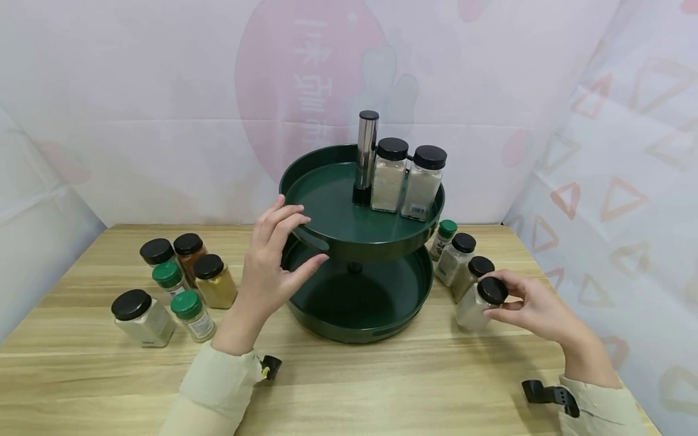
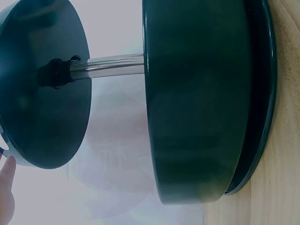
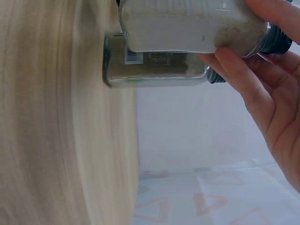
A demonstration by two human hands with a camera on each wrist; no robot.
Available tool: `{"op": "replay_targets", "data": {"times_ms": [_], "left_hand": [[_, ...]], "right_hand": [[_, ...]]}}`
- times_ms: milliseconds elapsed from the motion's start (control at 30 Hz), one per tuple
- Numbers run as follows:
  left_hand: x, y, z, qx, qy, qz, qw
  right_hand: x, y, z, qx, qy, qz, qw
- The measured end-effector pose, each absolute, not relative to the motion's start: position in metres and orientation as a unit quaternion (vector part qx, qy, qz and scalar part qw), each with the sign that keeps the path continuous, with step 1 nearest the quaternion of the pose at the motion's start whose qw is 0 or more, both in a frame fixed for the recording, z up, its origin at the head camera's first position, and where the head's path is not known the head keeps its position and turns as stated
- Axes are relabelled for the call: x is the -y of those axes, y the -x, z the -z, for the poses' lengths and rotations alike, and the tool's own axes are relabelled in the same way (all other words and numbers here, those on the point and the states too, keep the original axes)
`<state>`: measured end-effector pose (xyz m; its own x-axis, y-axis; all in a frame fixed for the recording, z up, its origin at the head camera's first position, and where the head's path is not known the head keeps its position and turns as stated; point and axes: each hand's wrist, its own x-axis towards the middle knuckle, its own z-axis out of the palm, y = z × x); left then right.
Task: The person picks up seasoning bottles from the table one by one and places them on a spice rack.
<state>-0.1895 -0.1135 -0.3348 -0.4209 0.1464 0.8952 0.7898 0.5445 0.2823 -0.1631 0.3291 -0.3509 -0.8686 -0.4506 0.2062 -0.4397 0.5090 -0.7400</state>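
Note:
A two-tier dark green turntable rack stands mid-table, its upper tray [image 1: 327,227] above the lower tray [image 1: 354,332]. My left hand [image 1: 268,257] is at the upper tray's left rim, fingers loosely bent and thumb spread apart. A fingertip [image 2: 8,168] shows beside that rim in the left wrist view. On the right, my right hand [image 1: 531,306] pinches a clear spice jar [image 1: 472,310] with a black lid, thumb and fingers on opposite sides near its top. Pale powder fills the jar [image 3: 187,26]. Directly behind it is another black-lidded spice jar [image 3: 159,70].
The upper tray bears a silver-and-black cylinder [image 1: 366,157] and two black-lidded jars [image 1: 388,181]. More jars line the rack's right side, including a green-lidded one [image 1: 443,239]. Several spice jars [image 1: 144,321] cluster at the table's left. Printed cloth [image 1: 180,163] hangs behind.

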Motion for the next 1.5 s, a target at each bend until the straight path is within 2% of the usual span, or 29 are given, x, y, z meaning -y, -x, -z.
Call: {"op": "replay_targets", "data": {"times_ms": [433,1100,1500], "left_hand": [[0.116,0.189,0.336,0.762,0.305,0.361,0.443],[0.115,0.192,0.334,0.759,0.309,0.365,0.443],[0.115,0.19,0.334,0.762,0.307,0.362,0.441]], "right_hand": [[-0.327,0.167,0.336,-0.848,0.281,0.449,0.009],[-0.313,0.177,0.283,-0.82,0.343,0.457,-0.016],[-0.3,0.182,0.249,-0.819,0.386,0.421,-0.059]]}}
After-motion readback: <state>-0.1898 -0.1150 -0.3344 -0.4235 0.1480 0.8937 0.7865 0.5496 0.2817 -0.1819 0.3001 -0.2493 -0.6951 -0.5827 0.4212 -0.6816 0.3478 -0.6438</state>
